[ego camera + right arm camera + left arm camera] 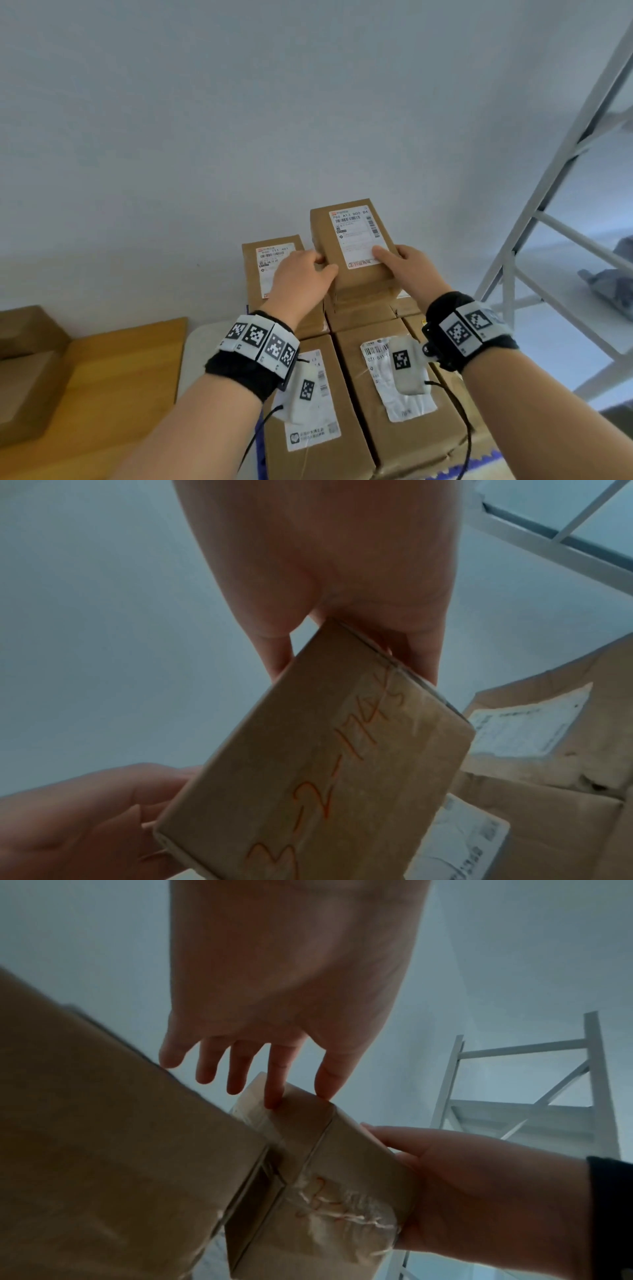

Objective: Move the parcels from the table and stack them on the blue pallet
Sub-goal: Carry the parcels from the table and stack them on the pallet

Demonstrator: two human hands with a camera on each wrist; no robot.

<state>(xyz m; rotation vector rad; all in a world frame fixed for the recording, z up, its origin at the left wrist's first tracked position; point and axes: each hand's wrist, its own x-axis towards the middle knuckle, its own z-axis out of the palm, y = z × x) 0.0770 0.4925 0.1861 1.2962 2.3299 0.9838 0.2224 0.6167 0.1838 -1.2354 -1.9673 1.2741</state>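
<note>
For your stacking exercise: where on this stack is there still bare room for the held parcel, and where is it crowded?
Free: the top of the far-left parcel beside the held parcel, and the front parcels' tops under the wrists. Crowded: the right rear, where both hands grip the parcel.

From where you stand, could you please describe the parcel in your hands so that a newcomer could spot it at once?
Look at the stack of brown parcels on the blue pallet by the white wall. The held parcel is the one raised at the back, with the left hand and right hand gripping its sides. Only it has orange handwriting on its underside.
</note>
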